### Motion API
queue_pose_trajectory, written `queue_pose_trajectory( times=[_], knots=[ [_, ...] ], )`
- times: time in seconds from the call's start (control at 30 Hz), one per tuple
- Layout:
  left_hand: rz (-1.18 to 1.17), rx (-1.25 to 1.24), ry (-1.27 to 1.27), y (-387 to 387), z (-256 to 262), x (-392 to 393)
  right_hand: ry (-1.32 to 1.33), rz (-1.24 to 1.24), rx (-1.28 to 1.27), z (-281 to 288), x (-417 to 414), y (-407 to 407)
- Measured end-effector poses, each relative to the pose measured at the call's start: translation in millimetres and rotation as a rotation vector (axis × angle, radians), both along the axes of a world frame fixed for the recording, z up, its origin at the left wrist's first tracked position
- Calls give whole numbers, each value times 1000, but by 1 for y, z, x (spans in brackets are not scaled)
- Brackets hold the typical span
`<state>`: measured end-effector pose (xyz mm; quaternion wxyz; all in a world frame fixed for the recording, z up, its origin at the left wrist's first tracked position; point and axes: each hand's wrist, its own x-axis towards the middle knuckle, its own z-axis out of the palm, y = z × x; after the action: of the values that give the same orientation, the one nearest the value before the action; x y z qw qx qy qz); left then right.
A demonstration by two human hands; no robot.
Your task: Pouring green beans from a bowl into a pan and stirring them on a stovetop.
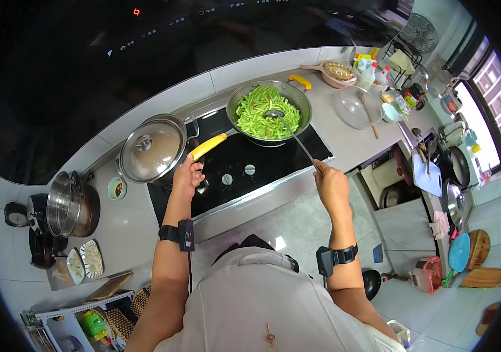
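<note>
Chopped green beans [254, 108] lie heaped in a wok [301, 100] on the black glass cooktop [272, 162]. My left hand [186, 178] grips the end of the wok's long yellow handle [208, 146], with the other fingers loosely curled. In my right hand [332, 187] is the long metal handle of a ladle [299, 141]. The ladle's bowl rests on the beans, near the middle of the wok. A steel pot [181, 127] under a glass lid [158, 147] stands left of the wok, close to my left hand.
Left on the counter are a small sauce bowl [117, 188], stacked pots [86, 210] and dishes of pale food [92, 258]. To the right stand a clear bowl [352, 108], a pink pan [332, 78] and condiment bottles [369, 71]. A dark range hood [144, 79] overhangs the back.
</note>
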<state>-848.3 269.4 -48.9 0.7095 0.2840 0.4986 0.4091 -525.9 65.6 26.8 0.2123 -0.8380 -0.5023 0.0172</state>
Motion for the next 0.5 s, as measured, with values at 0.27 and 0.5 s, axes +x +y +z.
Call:
queue_pose_trajectory(
  times=[0.27, 0.5],
  knots=[
    [-82, 21, 11, 0, 0, -8, 170, -88, 215, 19, -11, 15],
    [-144, 32, 25, 3, 2, -8, 140, 3, 90, -14, -18, 41]
  ],
)
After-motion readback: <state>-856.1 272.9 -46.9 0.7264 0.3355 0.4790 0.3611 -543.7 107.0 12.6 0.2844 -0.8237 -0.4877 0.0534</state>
